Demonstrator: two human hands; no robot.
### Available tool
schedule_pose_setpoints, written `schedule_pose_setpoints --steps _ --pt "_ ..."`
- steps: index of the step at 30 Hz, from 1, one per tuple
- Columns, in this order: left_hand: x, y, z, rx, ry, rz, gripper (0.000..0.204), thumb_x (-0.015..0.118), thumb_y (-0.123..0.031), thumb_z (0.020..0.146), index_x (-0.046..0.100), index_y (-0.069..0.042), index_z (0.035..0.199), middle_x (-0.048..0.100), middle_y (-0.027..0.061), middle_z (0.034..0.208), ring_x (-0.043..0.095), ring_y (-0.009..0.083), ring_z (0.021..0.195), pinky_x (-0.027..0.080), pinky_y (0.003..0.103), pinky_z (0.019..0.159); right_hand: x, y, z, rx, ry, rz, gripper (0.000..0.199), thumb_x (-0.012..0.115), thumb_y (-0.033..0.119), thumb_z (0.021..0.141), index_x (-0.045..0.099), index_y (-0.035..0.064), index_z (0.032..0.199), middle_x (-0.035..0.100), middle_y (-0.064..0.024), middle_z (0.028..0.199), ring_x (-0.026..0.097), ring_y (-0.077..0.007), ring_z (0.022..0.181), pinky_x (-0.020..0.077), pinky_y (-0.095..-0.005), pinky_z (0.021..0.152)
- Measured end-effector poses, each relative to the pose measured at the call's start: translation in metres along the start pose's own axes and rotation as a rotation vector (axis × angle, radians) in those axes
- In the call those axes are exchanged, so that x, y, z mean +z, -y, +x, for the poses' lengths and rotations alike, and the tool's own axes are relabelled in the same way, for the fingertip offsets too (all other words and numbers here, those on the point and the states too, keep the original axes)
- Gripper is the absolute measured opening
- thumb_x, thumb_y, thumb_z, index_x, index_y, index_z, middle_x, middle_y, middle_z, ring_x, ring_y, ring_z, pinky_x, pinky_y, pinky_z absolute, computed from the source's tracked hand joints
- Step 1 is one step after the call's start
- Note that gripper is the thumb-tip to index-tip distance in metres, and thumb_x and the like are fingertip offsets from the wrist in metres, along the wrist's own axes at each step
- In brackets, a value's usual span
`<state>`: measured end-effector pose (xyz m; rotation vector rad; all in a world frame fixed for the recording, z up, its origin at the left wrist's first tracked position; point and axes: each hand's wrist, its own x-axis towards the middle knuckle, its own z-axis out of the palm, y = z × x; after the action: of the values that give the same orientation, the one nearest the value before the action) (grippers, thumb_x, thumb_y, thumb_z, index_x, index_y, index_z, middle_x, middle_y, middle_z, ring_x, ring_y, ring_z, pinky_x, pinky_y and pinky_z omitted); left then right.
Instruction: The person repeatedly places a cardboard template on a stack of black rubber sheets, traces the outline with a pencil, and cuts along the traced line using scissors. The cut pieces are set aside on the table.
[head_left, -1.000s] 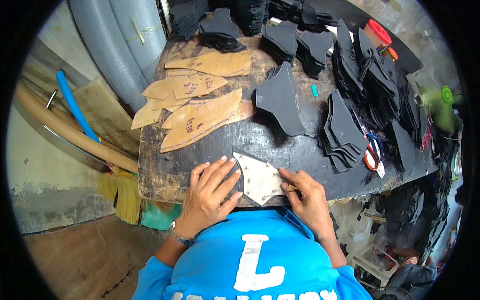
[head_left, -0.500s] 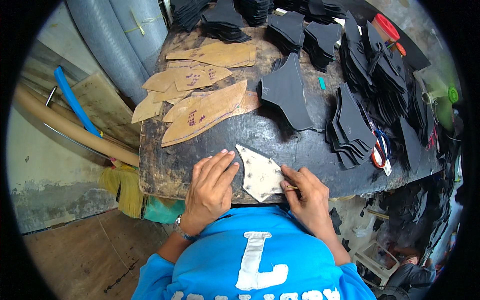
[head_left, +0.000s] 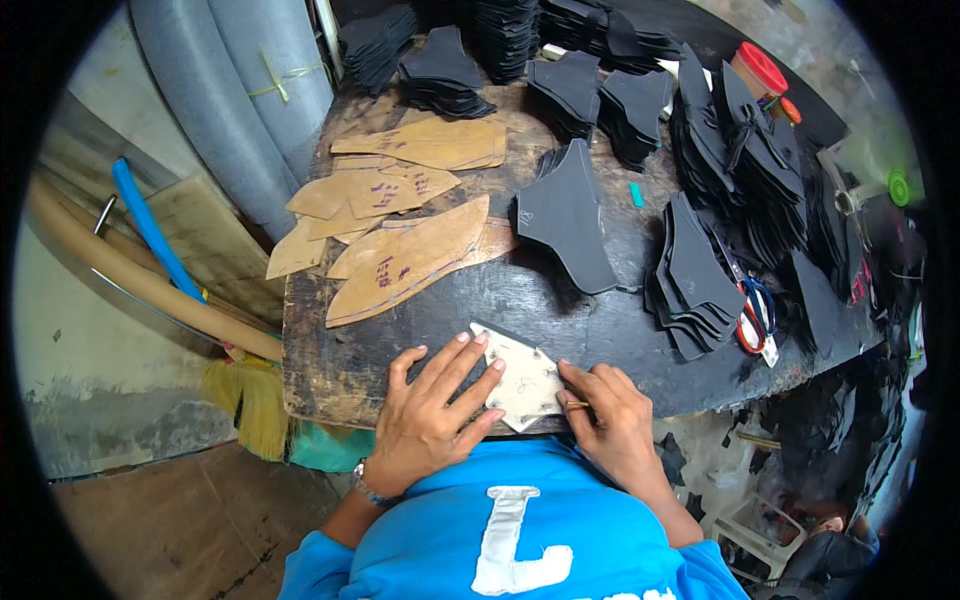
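My dark, worn workbench [head_left: 600, 320]
On it lie tan card patterns [head_left: 400, 250], black cut pieces [head_left: 565, 215], scissors [head_left: 750, 315] and a pale template [head_left: 522, 378].

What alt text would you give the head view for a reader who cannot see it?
A person's left hand presses a pale angular template flat on a dark worktable while the right hand holds a thin tool against its right edge. Tan cardboard patterns lie beyond, with stacks of black cut pieces and scissors to the right.
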<state>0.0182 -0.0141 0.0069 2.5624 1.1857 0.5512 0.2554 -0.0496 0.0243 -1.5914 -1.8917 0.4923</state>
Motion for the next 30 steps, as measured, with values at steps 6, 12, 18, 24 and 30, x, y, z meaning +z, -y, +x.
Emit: schedule_pose_setpoints --steps 6,12,18,24,30 --pt "-0.001 0.0 0.002 0.01 -0.008 0.011 0.048 0.073 -0.036 0.09 0.067 -0.013 0.132 0.055 0.0129 0.147 0.051 0.0256 0.136 0.032 0.051 0.108 0.0 -0.001 -0.001 0.01 0.027 -0.031 0.033 0.075 0.002 0.083 0.071 0.0023 0.115 0.059 -0.0101 0.078 0.058 -0.0266 0.07 0.0492 -0.0376 0.063" --pt "0.001 -0.003 0.001 -0.03 -0.008 -0.033 0.057 0.082 -0.035 0.079 0.068 -0.014 0.129 0.055 0.0119 0.146 0.047 0.0275 0.139 0.029 0.051 0.11 -0.011 -0.009 -0.001 0.052 -0.09 0.093 0.026 0.07 0.003 0.087 0.07 0.0002 0.113 0.059 -0.0161 0.101 0.063 -0.0302 0.088 0.0529 -0.0382 0.076" --pt "0.002 -0.007 0.001 -0.059 -0.011 -0.043 0.06 0.085 -0.037 0.076 0.068 -0.013 0.129 0.053 0.0116 0.148 0.045 0.0287 0.141 0.026 0.052 0.113 -0.037 -0.018 -0.011 0.08 -0.278 0.452 0.021 0.052 0.01 0.102 0.067 -0.0053 0.101 0.061 -0.0146 0.102 0.06 -0.0196 0.091 0.0492 -0.0321 0.083" --pt "0.002 -0.007 0.001 -0.075 -0.01 -0.055 0.056 0.08 -0.041 0.082 0.069 -0.012 0.128 0.048 0.0181 0.151 0.039 0.0328 0.145 0.025 0.054 0.113 -0.021 -0.029 -0.026 0.023 -0.084 0.526 0.013 0.051 0.008 0.106 0.057 -0.0018 0.098 0.062 -0.0134 0.082 0.063 -0.0206 0.077 0.0529 -0.0356 0.073" --pt "0.002 -0.006 0.0 -0.065 0.002 -0.039 0.056 0.08 -0.042 0.081 0.069 -0.013 0.128 0.048 0.0173 0.152 0.039 0.0312 0.145 0.025 0.055 0.113 -0.017 -0.029 -0.029 0.007 -0.034 0.316 0.02 0.05 0.01 0.107 0.056 -0.0042 0.094 0.061 -0.0134 0.08 0.067 -0.0241 0.082 0.0548 -0.036 0.077"
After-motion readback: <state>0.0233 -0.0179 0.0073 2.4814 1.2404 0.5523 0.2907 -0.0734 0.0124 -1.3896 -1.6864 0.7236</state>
